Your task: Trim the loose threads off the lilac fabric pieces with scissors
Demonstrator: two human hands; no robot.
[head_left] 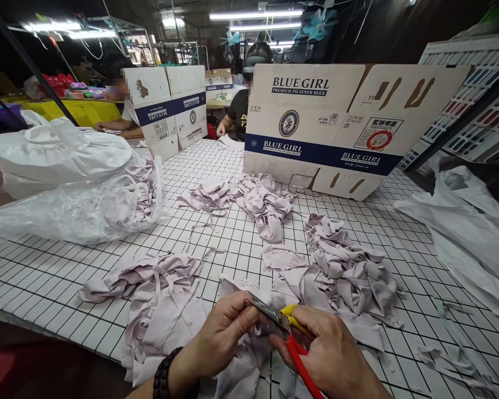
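My right hand grips scissors with one yellow and one red handle, their blades pointing up and left. Close by, my left hand, with a dark braided bracelet on the wrist, pinches a pale lilac fabric piece by the blade tips. Exactly where the blades meet the cloth is hidden by my fingers. A heap of the same lilac fabric lies to the left of my hands, and another fabric pile lies beyond them to the right.
A white table with black grid lines carries more lilac cloth and scraps. Printed beer cartons stand across it. Clear plastic bags lie left, white sheeting right. Two people sit behind the cartons.
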